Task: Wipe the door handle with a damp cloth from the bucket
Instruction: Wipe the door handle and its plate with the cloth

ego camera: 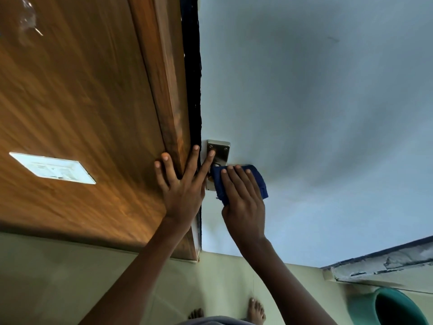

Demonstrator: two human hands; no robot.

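A metal door handle plate (220, 150) is fixed to the pale blue-grey door (316, 113), close to its left edge. My right hand (243, 200) presses a dark blue cloth (259, 178) over the lever, which the cloth hides. My left hand (182, 184) lies flat with fingers spread across the wooden frame (168, 90) and the door's edge, its index fingertip touching the plate. A green bucket (389, 306) stands on the floor at the lower right.
A wood-panelled wall (70, 102) with a white switch plate (52, 168) fills the left. Pale floor tiles (70, 277) lie below, with my bare feet (256, 309) near the bottom edge. A worn grey ledge (386, 263) runs above the bucket.
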